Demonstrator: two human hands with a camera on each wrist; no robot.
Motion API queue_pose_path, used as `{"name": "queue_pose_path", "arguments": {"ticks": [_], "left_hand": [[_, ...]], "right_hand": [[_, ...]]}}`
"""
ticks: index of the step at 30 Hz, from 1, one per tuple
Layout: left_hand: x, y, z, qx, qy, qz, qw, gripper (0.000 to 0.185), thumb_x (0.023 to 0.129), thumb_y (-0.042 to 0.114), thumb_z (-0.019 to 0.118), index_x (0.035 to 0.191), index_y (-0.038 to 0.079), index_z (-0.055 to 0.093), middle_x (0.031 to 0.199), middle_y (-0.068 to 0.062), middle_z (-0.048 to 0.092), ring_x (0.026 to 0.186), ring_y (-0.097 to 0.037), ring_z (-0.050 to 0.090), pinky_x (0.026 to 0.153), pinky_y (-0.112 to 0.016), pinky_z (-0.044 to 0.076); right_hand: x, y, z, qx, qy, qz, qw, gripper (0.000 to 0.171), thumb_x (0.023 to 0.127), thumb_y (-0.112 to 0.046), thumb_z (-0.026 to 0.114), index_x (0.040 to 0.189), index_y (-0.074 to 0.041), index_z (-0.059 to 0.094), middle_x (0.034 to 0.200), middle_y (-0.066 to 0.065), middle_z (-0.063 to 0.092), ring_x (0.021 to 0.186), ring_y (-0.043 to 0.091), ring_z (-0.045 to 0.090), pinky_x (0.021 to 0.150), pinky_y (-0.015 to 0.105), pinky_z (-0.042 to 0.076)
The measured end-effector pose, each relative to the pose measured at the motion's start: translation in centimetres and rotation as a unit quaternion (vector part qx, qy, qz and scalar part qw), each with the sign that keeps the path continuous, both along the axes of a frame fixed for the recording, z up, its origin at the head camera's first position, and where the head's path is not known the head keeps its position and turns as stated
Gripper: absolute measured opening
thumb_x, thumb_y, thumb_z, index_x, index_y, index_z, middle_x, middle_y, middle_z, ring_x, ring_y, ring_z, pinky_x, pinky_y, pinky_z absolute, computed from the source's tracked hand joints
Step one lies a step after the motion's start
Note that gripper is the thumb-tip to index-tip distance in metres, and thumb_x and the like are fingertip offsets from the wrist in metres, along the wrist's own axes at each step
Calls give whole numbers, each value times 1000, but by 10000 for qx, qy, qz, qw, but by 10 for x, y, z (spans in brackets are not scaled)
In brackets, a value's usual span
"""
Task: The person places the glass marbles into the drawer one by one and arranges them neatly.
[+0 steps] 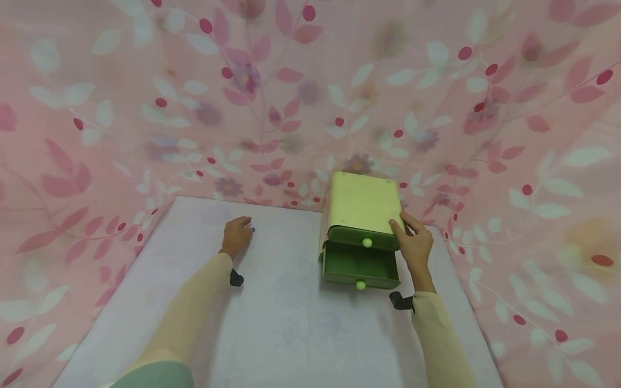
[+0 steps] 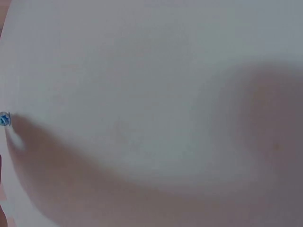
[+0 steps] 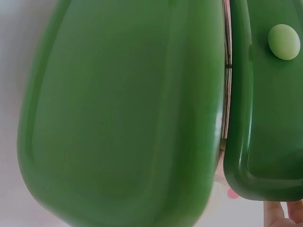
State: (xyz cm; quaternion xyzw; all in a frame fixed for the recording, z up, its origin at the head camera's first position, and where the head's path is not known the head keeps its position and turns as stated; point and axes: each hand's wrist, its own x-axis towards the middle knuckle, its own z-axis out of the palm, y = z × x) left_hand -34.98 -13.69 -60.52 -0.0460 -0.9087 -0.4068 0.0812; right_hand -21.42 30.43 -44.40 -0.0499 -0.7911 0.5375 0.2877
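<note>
A small two-drawer cabinet (image 1: pixel 366 202), pale yellow-green with green drawer fronts, stands near the back right of the table. Its lower drawer (image 1: pixel 360 264) is pulled out and looks bare inside; the upper drawer (image 3: pixel 265 118) is closed, with a round pale knob (image 3: pixel 284 42). My right hand (image 1: pixel 414 242) grips the cabinet's right side, thumb on its top edge. Left of the cabinet, my left hand (image 1: pixel 236 236) pinches a small clear-and-blue marble (image 2: pixel 4 119) at its fingertips. Most of that hand lies outside the left wrist view, and its grip is partly hidden.
A pale cloth covers the table (image 1: pixel 291 323). Pink floral curtain (image 1: pixel 271 97) hangs behind the table and along both sides, close to the cabinet's back. Dark wrist-camera mounts (image 1: pixel 236 278) stick out from both sleeves.
</note>
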Motion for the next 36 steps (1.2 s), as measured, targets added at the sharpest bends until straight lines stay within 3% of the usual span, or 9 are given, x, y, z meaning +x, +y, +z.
{"name": "queue_pose_path", "arguments": {"ticks": [5,8,13,19,27,36], "left_hand": [[-5,5,-10,-315,-227,-332,9987,38,89,0,64,126,-6,60,123,-20,63,121,-36,56,104,-47,41],[-4,6,-17,-311,-134,-197,9992,34,87,-2,65,120,-4,65,118,-19,67,116,-35,59,101,-46,44],[1,10,-15,-227,30,138,9996,25,85,-5,65,110,-2,69,106,-17,70,102,-31,65,92,-44,50],[0,12,-15,-257,159,-3,9995,24,83,-9,63,105,-2,70,102,-16,71,97,-30,66,88,-43,52],[5,13,-15,-315,72,-39,9995,26,86,-8,59,110,-3,69,110,-17,69,109,-32,63,96,-43,48],[18,12,-15,-268,48,-141,9995,27,88,-10,57,112,-3,68,111,-17,68,111,-33,61,99,-44,46]], "right_hand": [[3,-5,2,-31,35,-89,9999,40,84,-8,76,119,8,65,125,22,62,119,34,57,97,38,47],[3,-5,1,-72,71,-14,9999,40,84,-8,76,119,9,65,125,23,61,119,35,57,97,38,47],[3,-6,0,-118,128,34,9998,39,84,-6,76,118,10,65,124,24,62,118,36,58,96,37,48],[3,-5,2,-127,151,-57,9998,38,83,-5,77,116,9,66,122,24,63,117,36,58,96,39,48],[2,-4,1,-133,165,-19,9998,39,83,-6,77,117,9,66,123,23,63,118,34,58,97,41,47],[2,-2,-1,-222,136,-30,9997,40,82,-5,77,117,9,66,124,24,62,118,35,57,97,37,48]]}}
